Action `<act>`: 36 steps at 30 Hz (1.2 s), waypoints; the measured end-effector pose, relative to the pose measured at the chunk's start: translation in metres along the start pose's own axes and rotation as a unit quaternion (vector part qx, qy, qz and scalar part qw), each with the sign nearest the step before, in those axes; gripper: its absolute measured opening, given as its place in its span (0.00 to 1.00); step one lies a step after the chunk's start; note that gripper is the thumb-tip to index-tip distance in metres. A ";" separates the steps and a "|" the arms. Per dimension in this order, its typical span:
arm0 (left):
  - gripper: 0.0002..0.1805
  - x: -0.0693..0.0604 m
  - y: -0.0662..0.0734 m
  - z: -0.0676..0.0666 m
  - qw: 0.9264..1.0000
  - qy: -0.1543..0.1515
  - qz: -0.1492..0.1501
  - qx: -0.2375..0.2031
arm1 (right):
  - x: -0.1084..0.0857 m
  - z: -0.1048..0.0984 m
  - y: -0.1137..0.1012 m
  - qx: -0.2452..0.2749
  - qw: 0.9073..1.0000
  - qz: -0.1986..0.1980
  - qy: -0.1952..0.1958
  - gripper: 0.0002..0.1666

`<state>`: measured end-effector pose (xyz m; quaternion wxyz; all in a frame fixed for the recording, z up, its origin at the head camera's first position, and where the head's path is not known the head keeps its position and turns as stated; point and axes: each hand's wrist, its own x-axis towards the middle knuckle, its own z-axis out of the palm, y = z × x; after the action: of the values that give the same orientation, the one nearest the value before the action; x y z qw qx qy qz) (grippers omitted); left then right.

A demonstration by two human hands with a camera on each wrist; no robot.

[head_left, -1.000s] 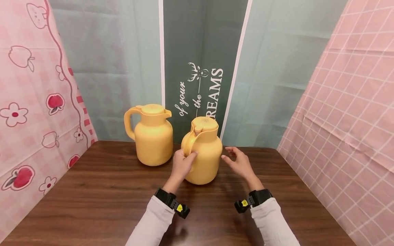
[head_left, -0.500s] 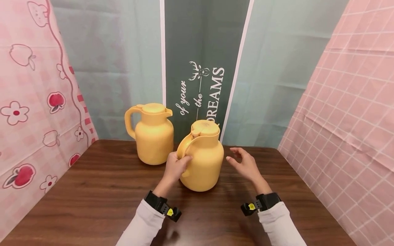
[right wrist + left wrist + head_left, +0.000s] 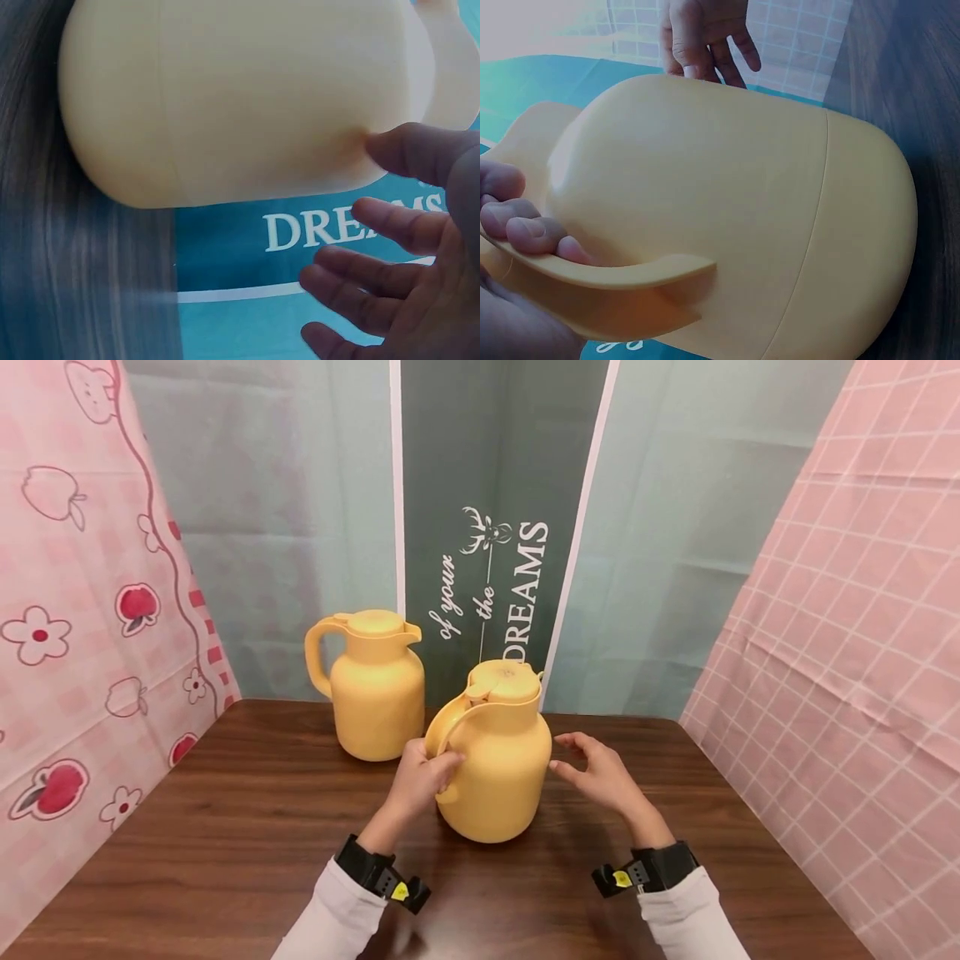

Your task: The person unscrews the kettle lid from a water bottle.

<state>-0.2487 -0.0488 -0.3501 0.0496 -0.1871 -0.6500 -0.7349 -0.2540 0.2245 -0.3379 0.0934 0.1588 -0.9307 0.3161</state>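
Note:
A yellow vacuum jug (image 3: 501, 777) with a lid stands near the middle of the wooden table, its handle turned toward the left and front. My left hand (image 3: 420, 777) grips that handle; the left wrist view shows several fingers curled round the handle (image 3: 622, 276). On the jug's other side is my right hand (image 3: 602, 777), with relaxed, spread fingers. In the right wrist view its thumb (image 3: 412, 150) is at the jug's wall, and I cannot tell whether it touches. The spout is mostly hidden behind the lid.
Behind and to the left stands a matching yellow jug (image 3: 377, 706), handle left and spout right. The brown wooden table (image 3: 225, 827) ends at a green printed curtain (image 3: 495, 460). Pink cloths hang along the left side (image 3: 67, 693) and the right side (image 3: 847, 710).
The held jug has come nearer to me and turned, so its handle points more to the left. My left hand has moved left and nearer with it; the right has drawn slightly back.

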 end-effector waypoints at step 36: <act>0.17 -0.020 0.005 -0.015 0.996 -0.076 0.045 -0.004 | -0.016 -0.023 -0.015 -0.016 0.999 -0.041 0.007 0.26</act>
<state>-0.2314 -0.0679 -0.3532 0.0322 -0.2717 -0.6395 -0.7184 -0.2323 0.2313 -0.3163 0.1152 0.1928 -0.9279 0.2977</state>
